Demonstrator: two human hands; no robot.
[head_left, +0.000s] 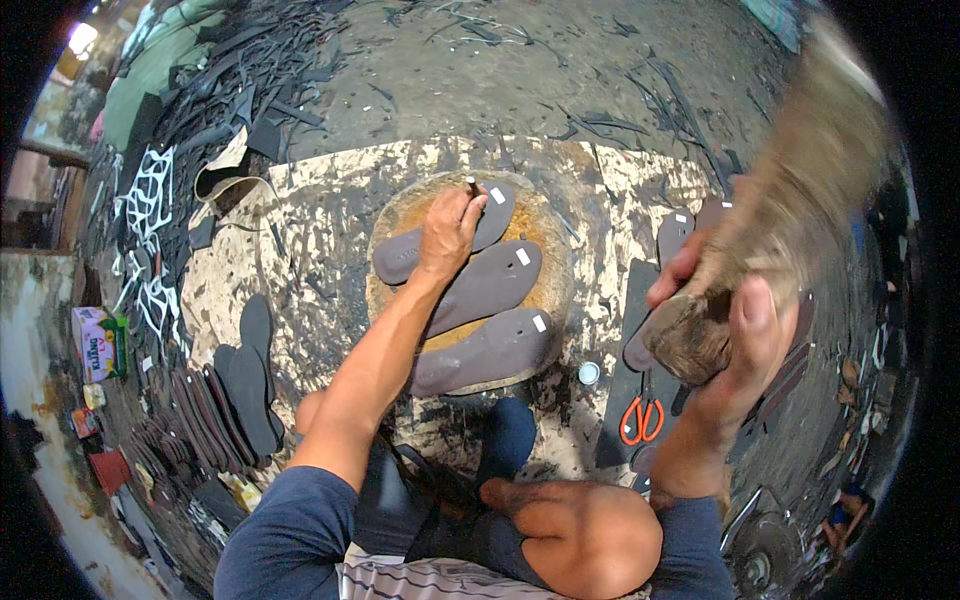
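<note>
My left hand (pixel 448 235) pinched what looked like a short punch (pixel 473 187) near the white-stickered end of the farthest grey sole (pixel 400 258), on the round wooden block (pixel 561 300). My right hand (pixel 748 365) gripped a blurred wooden club (pixel 805 180) off to the right. I judged this hole-punching; the next blow called for a steady, square punch.

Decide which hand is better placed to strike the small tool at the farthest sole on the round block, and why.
Probably the right hand: it grips the large brown club, while the left hand is occupied holding the small tool at that sole.
</note>
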